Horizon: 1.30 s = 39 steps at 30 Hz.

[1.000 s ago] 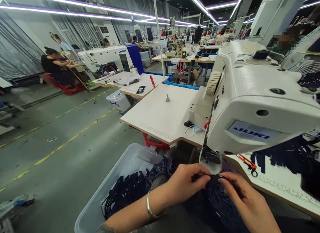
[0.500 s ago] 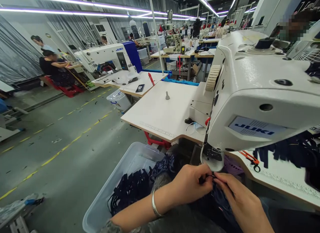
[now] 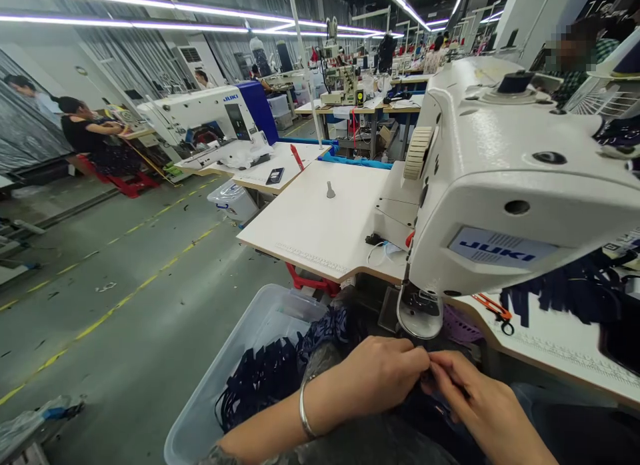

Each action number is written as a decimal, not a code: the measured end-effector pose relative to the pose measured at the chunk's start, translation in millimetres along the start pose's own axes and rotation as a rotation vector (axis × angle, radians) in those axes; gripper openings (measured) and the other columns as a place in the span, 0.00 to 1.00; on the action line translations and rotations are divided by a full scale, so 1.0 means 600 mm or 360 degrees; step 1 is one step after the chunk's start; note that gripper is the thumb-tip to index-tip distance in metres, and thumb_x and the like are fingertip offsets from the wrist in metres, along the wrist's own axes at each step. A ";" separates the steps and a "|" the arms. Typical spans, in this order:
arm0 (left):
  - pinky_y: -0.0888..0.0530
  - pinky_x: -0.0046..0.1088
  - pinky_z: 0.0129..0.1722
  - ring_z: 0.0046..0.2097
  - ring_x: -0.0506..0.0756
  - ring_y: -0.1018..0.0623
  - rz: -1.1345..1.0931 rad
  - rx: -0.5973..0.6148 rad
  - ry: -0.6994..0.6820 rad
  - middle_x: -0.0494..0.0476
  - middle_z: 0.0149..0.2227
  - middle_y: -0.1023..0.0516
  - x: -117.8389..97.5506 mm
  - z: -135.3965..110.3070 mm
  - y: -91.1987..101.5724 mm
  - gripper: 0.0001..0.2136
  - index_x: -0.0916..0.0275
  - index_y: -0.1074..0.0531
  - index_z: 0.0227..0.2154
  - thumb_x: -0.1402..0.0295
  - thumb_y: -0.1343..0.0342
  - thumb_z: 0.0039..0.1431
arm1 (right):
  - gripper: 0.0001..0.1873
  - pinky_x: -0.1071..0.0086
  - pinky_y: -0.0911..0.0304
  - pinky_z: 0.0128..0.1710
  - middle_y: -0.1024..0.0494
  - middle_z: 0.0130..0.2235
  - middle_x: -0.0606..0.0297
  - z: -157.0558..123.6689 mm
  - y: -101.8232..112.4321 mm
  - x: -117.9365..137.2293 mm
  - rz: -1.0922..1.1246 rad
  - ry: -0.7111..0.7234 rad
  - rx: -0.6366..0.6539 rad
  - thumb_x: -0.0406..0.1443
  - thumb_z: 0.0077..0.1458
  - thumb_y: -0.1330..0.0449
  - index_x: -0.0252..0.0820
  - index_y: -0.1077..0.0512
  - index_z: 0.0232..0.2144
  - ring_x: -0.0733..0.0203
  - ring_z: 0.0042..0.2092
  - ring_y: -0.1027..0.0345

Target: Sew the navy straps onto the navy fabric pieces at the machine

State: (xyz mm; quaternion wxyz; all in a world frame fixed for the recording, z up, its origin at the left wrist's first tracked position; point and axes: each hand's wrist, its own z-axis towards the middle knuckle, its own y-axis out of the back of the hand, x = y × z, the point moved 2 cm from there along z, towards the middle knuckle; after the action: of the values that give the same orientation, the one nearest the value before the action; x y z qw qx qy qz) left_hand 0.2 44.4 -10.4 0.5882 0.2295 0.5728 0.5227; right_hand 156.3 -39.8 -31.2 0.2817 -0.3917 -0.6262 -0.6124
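Observation:
Both of my hands meet fingertip to fingertip just below the rounded free-arm end (image 3: 420, 318) of a white sewing machine (image 3: 500, 158). My left hand (image 3: 383, 372), with a silver bangle at the wrist, is closed in a pinch. My right hand (image 3: 473, 392) pinches right beside it, thumb and forefinger pressed together. A thin dark strip of fabric is between them, mostly hidden by the fingers. Navy fabric (image 3: 435, 418) lies below the hands on my lap. To the left, a clear plastic bin (image 3: 200, 385) holds a heap of navy straps (image 3: 270, 372).
A white worktable (image 3: 310, 218) stands beyond the bin, with a small grey metal piece (image 3: 331, 190) on it. On the right-hand tabletop lie orange-handled thread snips (image 3: 495, 310) and more navy straps (image 3: 565, 292). A purple basket (image 3: 463, 324) sits under the machine. People work at machines farther back.
My hands have drawn closer together and dropped slightly, so the dark strip between the fingertips is now more hidden. The view has shifted a little to the right.

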 end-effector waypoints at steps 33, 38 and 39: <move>0.29 0.24 0.39 0.35 0.51 0.24 -0.1476 -0.0217 0.0845 0.54 0.34 0.22 0.007 0.009 0.012 0.09 0.65 0.22 0.38 0.66 0.40 0.58 | 0.07 0.71 0.31 0.37 0.24 0.37 0.67 0.014 0.037 0.003 -0.0382 0.0681 -0.0707 0.43 0.61 0.43 0.49 0.32 0.40 0.61 0.37 0.28; 0.30 0.22 0.26 0.24 0.47 0.31 -0.1813 -0.0269 0.1063 0.53 0.28 0.25 0.010 0.008 -0.002 0.19 0.67 0.22 0.39 0.54 0.38 0.53 | 0.07 0.66 0.35 0.45 0.26 0.40 0.63 -0.004 0.023 -0.014 -0.0242 0.0710 -0.0980 0.37 0.63 0.47 0.46 0.28 0.36 0.58 0.43 0.30; 0.30 0.22 0.26 0.24 0.47 0.31 -0.1828 -0.0277 0.1066 0.53 0.28 0.25 0.010 0.009 -0.003 0.20 0.67 0.22 0.38 0.54 0.38 0.52 | 0.09 0.68 0.34 0.42 0.25 0.39 0.63 -0.007 0.016 -0.017 -0.0205 0.0693 -0.0908 0.37 0.64 0.49 0.46 0.28 0.37 0.59 0.42 0.29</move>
State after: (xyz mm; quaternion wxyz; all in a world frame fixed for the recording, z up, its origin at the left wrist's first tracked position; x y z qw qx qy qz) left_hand 4.4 50.5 -13.3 0.5797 -0.3348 0.7114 0.2137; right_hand 169.4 -46.3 -34.2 0.2486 -0.2747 -0.3788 -0.8481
